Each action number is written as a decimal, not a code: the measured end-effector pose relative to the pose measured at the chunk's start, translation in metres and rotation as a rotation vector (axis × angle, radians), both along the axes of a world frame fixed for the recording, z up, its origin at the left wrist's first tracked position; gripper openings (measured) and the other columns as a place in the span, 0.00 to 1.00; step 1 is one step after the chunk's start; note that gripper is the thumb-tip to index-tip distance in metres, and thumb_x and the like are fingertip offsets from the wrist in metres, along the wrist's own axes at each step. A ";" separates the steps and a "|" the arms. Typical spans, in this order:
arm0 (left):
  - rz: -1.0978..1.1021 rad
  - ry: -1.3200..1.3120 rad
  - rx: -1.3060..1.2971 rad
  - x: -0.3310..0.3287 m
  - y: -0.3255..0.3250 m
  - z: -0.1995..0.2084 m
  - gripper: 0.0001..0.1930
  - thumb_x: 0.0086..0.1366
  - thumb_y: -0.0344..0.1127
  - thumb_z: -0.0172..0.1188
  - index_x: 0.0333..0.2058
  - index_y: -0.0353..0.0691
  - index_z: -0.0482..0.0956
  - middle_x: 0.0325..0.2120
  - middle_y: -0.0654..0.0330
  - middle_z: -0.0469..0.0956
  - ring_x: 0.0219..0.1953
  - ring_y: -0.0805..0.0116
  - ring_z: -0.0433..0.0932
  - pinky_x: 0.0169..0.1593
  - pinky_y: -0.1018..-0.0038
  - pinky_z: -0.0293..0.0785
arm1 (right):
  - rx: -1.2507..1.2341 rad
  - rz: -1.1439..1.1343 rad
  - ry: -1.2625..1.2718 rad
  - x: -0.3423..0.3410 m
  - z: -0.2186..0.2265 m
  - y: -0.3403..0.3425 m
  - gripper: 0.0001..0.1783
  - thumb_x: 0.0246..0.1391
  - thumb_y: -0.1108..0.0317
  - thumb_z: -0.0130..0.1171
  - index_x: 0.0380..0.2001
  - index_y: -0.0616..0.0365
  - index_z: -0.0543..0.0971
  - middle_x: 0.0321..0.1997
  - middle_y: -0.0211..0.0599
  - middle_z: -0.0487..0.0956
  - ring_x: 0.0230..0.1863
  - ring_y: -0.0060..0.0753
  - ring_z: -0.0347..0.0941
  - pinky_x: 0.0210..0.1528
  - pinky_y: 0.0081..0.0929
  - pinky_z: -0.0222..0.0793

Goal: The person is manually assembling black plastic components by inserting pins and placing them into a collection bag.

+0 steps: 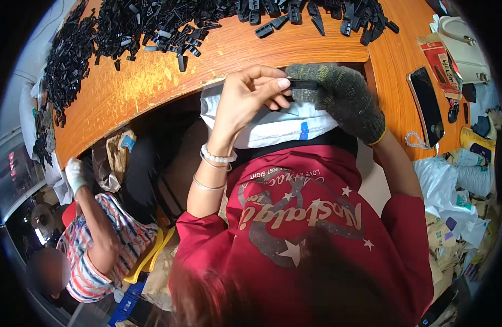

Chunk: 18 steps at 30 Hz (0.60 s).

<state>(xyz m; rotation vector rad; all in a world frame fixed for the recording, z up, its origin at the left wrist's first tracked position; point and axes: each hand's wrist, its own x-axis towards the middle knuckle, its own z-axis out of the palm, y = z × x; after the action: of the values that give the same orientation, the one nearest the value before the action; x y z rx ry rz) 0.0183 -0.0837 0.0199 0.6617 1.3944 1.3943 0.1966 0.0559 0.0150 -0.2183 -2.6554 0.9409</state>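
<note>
My left hand (255, 90), bare and with a bead bracelet at the wrist, has its thumb and index finger pinched at the near end of a small black plastic part (304, 85). My right hand (343, 95) wears a dark green knit glove. Its fingers are closed around the other end of that part, hiding some of it. Both hands meet just off the table's front edge, above a white cloth or bag (283, 131) on my lap. Piled along the far side of the wooden table (207, 62) are many similar black plastic parts (136, 22).
On the table's right side lie a phone (427, 103), a bead bracelet (416, 140) and a red packet (440, 65). Plastic bags (447, 191) and brown paper heap up at the right. A co-worker in a striped top (101, 245) sits at the left, a gloved hand at the table edge.
</note>
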 end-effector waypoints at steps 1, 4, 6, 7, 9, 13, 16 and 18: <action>-0.020 0.193 -0.073 -0.002 0.002 0.002 0.14 0.58 0.34 0.66 0.38 0.29 0.78 0.23 0.58 0.80 0.20 0.72 0.78 0.26 0.80 0.76 | -0.027 -0.030 -0.014 0.003 -0.006 0.000 0.20 0.49 0.69 0.59 0.48 0.57 0.76 0.39 0.40 0.78 0.37 0.41 0.75 0.41 0.35 0.72; 0.179 0.940 0.065 -0.017 0.024 -0.005 0.14 0.52 0.36 0.69 0.34 0.34 0.79 0.22 0.59 0.78 0.23 0.71 0.76 0.27 0.75 0.71 | -0.094 -0.067 -0.100 0.005 -0.005 0.002 0.17 0.49 0.71 0.59 0.44 0.59 0.78 0.33 0.40 0.77 0.33 0.38 0.74 0.37 0.33 0.71; 0.280 1.309 0.163 -0.024 0.042 -0.005 0.11 0.54 0.34 0.66 0.31 0.33 0.77 0.27 0.53 0.74 0.27 0.55 0.75 0.30 0.67 0.70 | -0.135 -0.074 -0.175 0.001 0.008 -0.001 0.15 0.50 0.73 0.58 0.42 0.61 0.78 0.31 0.39 0.77 0.31 0.33 0.73 0.35 0.28 0.70; 0.257 1.339 0.151 -0.029 0.049 -0.009 0.10 0.55 0.34 0.64 0.31 0.33 0.76 0.27 0.52 0.74 0.27 0.52 0.75 0.30 0.64 0.70 | -0.370 -0.090 -0.191 -0.002 0.018 -0.002 0.14 0.52 0.72 0.57 0.43 0.62 0.78 0.29 0.36 0.77 0.29 0.29 0.73 0.33 0.26 0.70; 0.238 1.371 0.131 -0.032 0.050 -0.013 0.09 0.56 0.33 0.62 0.32 0.33 0.76 0.27 0.50 0.74 0.27 0.49 0.74 0.30 0.61 0.69 | -0.600 -0.096 -0.208 -0.006 0.024 -0.002 0.13 0.55 0.70 0.56 0.43 0.62 0.78 0.27 0.34 0.76 0.27 0.25 0.72 0.31 0.24 0.70; 0.213 0.882 0.045 -0.015 0.033 -0.016 0.13 0.56 0.34 0.65 0.34 0.30 0.77 0.20 0.59 0.74 0.21 0.69 0.73 0.24 0.72 0.67 | -0.863 -0.198 -0.096 -0.009 0.007 0.004 0.19 0.61 0.57 0.53 0.49 0.57 0.77 0.27 0.27 0.78 0.24 0.17 0.74 0.23 0.15 0.69; 0.079 0.073 0.047 0.008 0.018 -0.003 0.10 0.58 0.32 0.65 0.36 0.32 0.80 0.15 0.69 0.73 0.15 0.84 0.68 0.19 0.85 0.62 | -0.944 -0.073 0.125 -0.019 -0.019 0.003 0.21 0.61 0.58 0.52 0.53 0.60 0.74 0.33 0.30 0.79 0.29 0.18 0.75 0.25 0.15 0.71; 0.009 0.042 0.043 0.005 0.014 -0.010 0.10 0.59 0.32 0.64 0.36 0.31 0.80 0.15 0.68 0.74 0.15 0.84 0.68 0.19 0.85 0.63 | -0.619 -0.056 0.326 -0.030 -0.036 0.003 0.22 0.60 0.61 0.54 0.54 0.61 0.72 0.46 0.36 0.77 0.41 0.21 0.75 0.30 0.16 0.74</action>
<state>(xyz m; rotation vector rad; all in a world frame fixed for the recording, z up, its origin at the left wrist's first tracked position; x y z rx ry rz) 0.0234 -0.0694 0.0095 0.7172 1.4052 1.4283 0.1670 0.0592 -0.0213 -0.2478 -1.9940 1.6024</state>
